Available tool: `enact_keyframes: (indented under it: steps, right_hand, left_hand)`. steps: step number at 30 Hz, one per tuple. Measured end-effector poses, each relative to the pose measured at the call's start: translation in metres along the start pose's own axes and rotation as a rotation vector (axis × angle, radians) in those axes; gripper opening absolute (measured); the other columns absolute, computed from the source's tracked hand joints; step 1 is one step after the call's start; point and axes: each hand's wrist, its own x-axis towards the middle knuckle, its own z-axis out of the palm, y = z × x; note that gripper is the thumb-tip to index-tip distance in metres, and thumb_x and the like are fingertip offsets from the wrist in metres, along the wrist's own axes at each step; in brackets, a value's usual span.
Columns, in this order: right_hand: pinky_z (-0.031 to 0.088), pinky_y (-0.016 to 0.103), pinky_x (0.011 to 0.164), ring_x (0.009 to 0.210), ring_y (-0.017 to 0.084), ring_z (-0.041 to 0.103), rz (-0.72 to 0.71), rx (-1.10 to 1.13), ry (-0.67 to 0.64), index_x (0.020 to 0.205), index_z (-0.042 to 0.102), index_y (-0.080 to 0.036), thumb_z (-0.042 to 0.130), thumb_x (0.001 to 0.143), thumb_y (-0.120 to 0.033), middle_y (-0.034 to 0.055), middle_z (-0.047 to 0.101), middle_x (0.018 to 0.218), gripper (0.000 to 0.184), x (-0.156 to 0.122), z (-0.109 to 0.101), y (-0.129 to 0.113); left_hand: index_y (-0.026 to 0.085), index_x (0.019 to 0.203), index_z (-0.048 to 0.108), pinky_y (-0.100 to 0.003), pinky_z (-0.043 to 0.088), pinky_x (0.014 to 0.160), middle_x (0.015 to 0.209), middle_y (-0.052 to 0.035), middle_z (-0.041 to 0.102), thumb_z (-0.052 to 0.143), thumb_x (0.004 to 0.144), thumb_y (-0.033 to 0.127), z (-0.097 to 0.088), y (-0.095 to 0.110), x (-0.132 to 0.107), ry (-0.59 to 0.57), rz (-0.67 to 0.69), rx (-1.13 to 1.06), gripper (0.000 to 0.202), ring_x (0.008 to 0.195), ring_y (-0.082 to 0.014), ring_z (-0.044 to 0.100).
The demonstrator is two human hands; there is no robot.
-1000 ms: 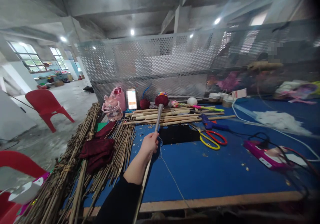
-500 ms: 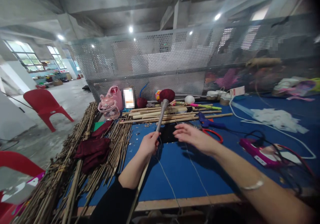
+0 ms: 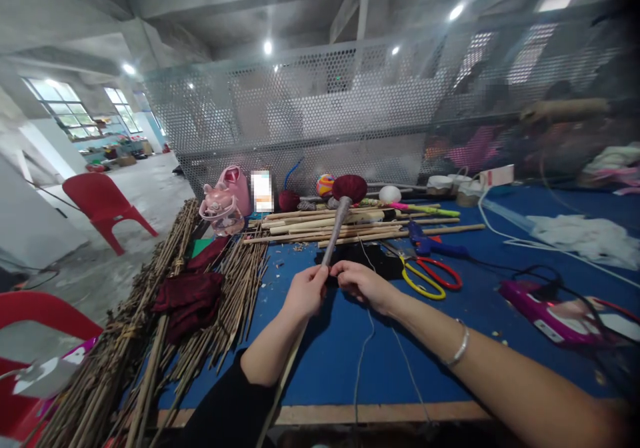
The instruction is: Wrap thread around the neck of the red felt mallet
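My left hand (image 3: 306,293) is closed around a wooden stick (image 3: 287,375), its upper part wrapped in grey yarn (image 3: 338,225). A dark red padded ball (image 3: 349,188) tops the stick, which leans away from me. Close beside it, my right hand (image 3: 364,284) has its fingers curled in a pinch on the loose grey yarn (image 3: 364,348). Strands of the yarn hang below the hand to the table's front edge. Just behind the hands lies a piece of black cloth (image 3: 387,261), partly covered by scissors (image 3: 424,281) with yellow and red handles.
A bundle of thin sticks (image 3: 235,281) and dark red cloth (image 3: 187,298) lie at left. Pale wooden sticks (image 3: 300,228) cross the back. A blue glue gun (image 3: 435,245) and a purple power strip (image 3: 545,311) with cables are on the right. A perforated metal screen (image 3: 300,121) stands behind.
My right hand has come left to the stick beside my left hand, its fingers closing from a looser spread. The view has shifted slightly, so the scissors show more fully.
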Motion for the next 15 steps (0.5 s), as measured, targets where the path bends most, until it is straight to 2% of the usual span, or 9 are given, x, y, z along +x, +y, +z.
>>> enact_keyframes:
  steps: [1, 5, 12, 15]
  right_hand:
    - [0.013, 0.019, 0.037, 0.039, 0.004, 0.025, -0.051, -0.009, 0.023, 0.074, 0.050, -0.017, 0.053, 0.068, -0.025, -0.0071, 0.040, 0.048, 0.011, -0.001, -0.001, 0.000]
    - [0.020, 0.020, 0.041, 0.045, 0.005, 0.031, -0.234, -0.034, 0.049, 0.067, 0.053, -0.015, 0.062, 0.069, -0.040, -0.0040, 0.046, 0.053, 0.027, -0.001, -0.001, 0.004]
    - [0.011, 0.020, 0.035, 0.034, 0.003, 0.023, -0.147, 0.149, -0.004, 0.068, 0.048, -0.017, 0.065, 0.066, -0.044, -0.0059, 0.047, 0.046, 0.032, 0.003, -0.005, 0.007]
    - [0.009, 0.019, 0.033, 0.031, 0.003, 0.022, -0.117, 0.218, -0.041, 0.073, 0.045, -0.018, 0.066, 0.065, -0.043, -0.0062, 0.050, 0.046, 0.034, 0.002, -0.005, 0.005]
  left_hand:
    - [0.018, 0.082, 0.058, -0.018, 0.018, 0.030, 0.044, 0.0074, 0.036, 0.049, 0.076, 0.054, 0.001, 0.000, 0.000, -0.006, -0.009, -0.012, 0.038, 0.029, -0.0046, 0.027]
    - [0.019, 0.080, 0.050, -0.015, 0.016, 0.031, 0.045, 0.0091, 0.037, 0.056, 0.071, 0.054, 0.006, 0.005, -0.005, -0.025, -0.061, -0.136, 0.037, 0.030, -0.0026, 0.025]
    - [0.019, 0.076, 0.040, -0.013, 0.015, 0.031, 0.050, 0.0086, 0.046, 0.063, 0.064, 0.049, 0.017, 0.017, -0.015, -0.051, -0.046, -0.350, 0.040, 0.030, -0.0001, 0.024]
    - [0.020, 0.080, 0.038, -0.013, 0.014, 0.030, 0.054, 0.0071, 0.052, 0.064, 0.063, 0.047, 0.022, 0.018, -0.017, -0.018, -0.048, -0.381, 0.041, 0.029, 0.0002, 0.024]
